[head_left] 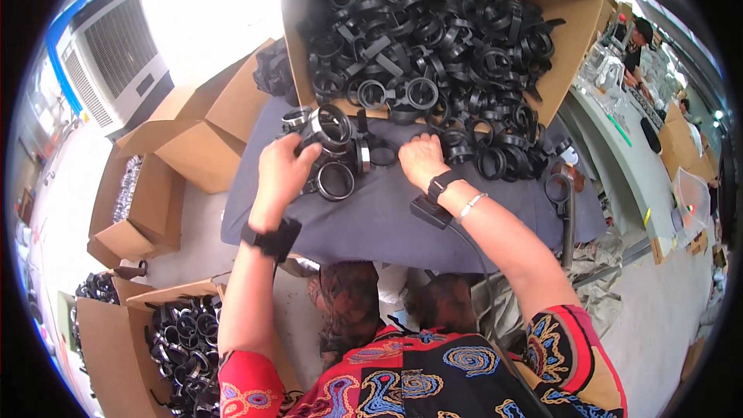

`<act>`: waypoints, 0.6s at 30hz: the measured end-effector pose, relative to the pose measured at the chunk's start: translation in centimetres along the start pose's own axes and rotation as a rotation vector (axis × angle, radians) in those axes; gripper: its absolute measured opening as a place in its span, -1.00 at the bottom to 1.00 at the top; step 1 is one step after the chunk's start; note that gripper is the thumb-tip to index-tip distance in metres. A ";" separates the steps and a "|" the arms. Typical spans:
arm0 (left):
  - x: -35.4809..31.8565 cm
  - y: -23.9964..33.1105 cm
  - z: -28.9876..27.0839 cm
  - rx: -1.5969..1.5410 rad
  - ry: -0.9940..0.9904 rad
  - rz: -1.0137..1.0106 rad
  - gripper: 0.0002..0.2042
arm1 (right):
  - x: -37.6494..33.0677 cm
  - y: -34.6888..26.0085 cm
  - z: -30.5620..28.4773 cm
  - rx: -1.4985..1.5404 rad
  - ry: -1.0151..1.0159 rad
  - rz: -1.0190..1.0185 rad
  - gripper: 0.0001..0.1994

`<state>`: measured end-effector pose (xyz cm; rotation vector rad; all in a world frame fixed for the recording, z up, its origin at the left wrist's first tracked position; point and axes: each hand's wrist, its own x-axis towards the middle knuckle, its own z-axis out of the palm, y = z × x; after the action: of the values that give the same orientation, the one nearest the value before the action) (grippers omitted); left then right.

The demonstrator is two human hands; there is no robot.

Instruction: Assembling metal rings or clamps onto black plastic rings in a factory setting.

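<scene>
My left hand point(282, 173) is closed at the left side of a small cluster of black plastic rings with silver rims, its thumb and fingers pinching the edge of a black ring part point(316, 147). One large silver-rimmed ring point(336, 183) lies beside the thumb, and another ring point(331, 124) stands behind it. My right hand point(423, 161) is closed, knuckles up, at the front of a heap of plain black rings point(493, 161); what its fingers hold, if anything, is hidden. Between the hands a thin black ring point(382, 154) lies on the dark cloth.
A large tilted cardboard box point(576, 62) full of black rings stands behind the cloth-covered table point(356, 228). A dark box-shaped device point(430, 211) with a cable is by my right wrist. Lower left, another carton point(108, 340) adjoins silver-rimmed rings. People work far right.
</scene>
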<state>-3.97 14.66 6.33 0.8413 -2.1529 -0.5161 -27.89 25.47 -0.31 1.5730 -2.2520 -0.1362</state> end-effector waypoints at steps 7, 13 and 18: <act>3.5 -3.3 2.1 0.354 -0.081 -0.070 -0.71 | 0.2 1.2 -0.6 0.281 -0.101 0.096 -0.85; 0.5 -1.8 2.4 0.314 0.208 0.129 -0.62 | -2.7 5.8 -2.8 1.616 -0.069 0.218 -0.94; -4.0 4.5 3.8 -0.286 0.033 0.216 -0.77 | -6.9 6.8 -2.6 2.160 0.023 0.174 -0.96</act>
<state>-6.71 20.95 4.54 0.4516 -2.0463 -0.6720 -30.84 34.70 2.29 1.6188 -1.9606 3.0193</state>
